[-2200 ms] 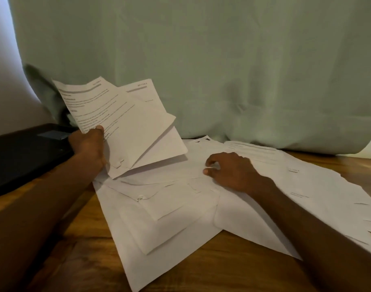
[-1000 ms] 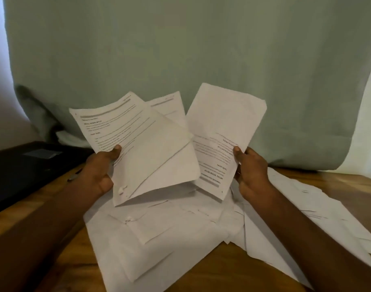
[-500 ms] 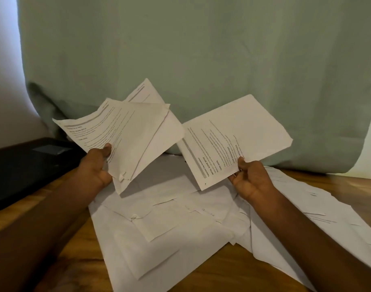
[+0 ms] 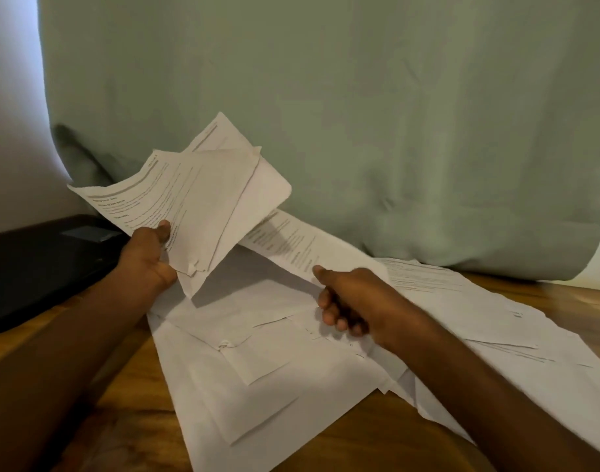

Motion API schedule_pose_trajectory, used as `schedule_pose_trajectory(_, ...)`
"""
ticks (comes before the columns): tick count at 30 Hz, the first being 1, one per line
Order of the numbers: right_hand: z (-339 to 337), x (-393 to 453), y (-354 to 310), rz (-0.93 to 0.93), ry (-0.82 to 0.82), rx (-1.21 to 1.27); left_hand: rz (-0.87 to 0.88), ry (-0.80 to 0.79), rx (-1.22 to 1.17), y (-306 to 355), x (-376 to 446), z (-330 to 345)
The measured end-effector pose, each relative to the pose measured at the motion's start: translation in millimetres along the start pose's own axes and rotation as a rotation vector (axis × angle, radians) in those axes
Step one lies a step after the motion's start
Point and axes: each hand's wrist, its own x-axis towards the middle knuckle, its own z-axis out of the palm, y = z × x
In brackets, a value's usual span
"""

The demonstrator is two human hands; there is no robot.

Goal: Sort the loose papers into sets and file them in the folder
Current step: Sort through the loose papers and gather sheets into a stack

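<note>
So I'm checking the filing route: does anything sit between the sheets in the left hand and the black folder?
Nothing visible does. The left hand holds the sheets up above the table, and the black folder lies just to their left on the wooden table, its top bare except a grey label.

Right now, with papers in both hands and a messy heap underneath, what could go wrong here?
1. The left hand pinches its fanned set by one corner only, so sheets might slip out of order.
2. The right hand holds a single sheet low over the loose pile; dropped, it may get lost among lookalikes.
3. Pile sheets overhang the wooden table edge and could slide off.
</note>
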Motion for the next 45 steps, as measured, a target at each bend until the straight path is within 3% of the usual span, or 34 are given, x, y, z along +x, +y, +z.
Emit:
schedule_pose_trajectory(2, 7.9, 4.3, 4.3, -0.403, 0.349, -0.441, -0.003, 0.011, -0.018, 2.5, -0.7, -0.7)
schedule_pose_trajectory(3, 10.2, 6.1, 5.6, -0.560, 0.440, -0.626, -0.001, 0.009, -0.019, 2.1, -2.4, -0.3)
schedule_pose_trajectory(5, 9.0, 13.0, 13.2, -0.665, 0.309, -0.776, 0.000, 0.024, 0.003, 2.0, -5.8, 1.4)
schedule_pose_trajectory(7, 6.3, 22.4, 27.9, -0.577, 0.056, -0.861, 0.008, 0.036, 0.018, 0.8, -6.0, 1.9)
schedule_pose_trajectory(9, 4.8, 29.8, 40.3, -0.472, -0.047, -0.932, -0.002, 0.044, 0.022, -0.4, -3.5, -0.1)
schedule_pose_trajectory(13, 11.8, 29.7, 36.6, -0.579, 0.022, -0.748, -0.014, 0.055, 0.032, -1.8, -4.3, -1.9)
schedule_pose_trajectory(16, 13.3, 30.4, 27.5, -0.546, 0.080, -0.533, -0.020, 0.048, 0.061, -1.9, -2.1, -2.8)
schedule_pose_trajectory(20, -2.8, 41.3, 35.1, -0.425, 0.198, -0.778, -0.025, 0.019, 0.165, -4.4, -0.4, -1.4)
schedule_pose_trajectory(24, -15.6, 50.8, 46.2, -0.230, 0.201, -0.798, -0.030, 0.017, 0.195, -4.7, -0.8, 1.4)
schedule_pose_trajectory(31, -19.4, 60.4, 50.8, -0.224, 0.223, -0.832, 0.030, 0.009, 0.243, -6.5, -0.5, 0.9)
schedule_pose_trajectory(37, -26.0, 57.8, 47.8, -0.252, 0.290, -0.768, 0.105, -0.107, 0.271, -19.5, -6.9, 11.4)
schedule_pose_trajectory(40, -26.4, 61.5, 45.9, -0.237, 0.368, -0.353, 0.069, -0.173, 0.190, -30.4, -16.1, 24.7)
schedule_pose_trajectory(42, -22.9, 57.4, 39.2, -0.205, 0.301, -0.026, 0.001, -0.189, 0.090, -36.9, -27.3, 38.8)
schedule_pose_trajectory(45, -29.3, 47.1, 25.2, -0.201, 0.230, 0.160, -0.095, -0.192, 0.004, -47.9, -44.1, 72.4)
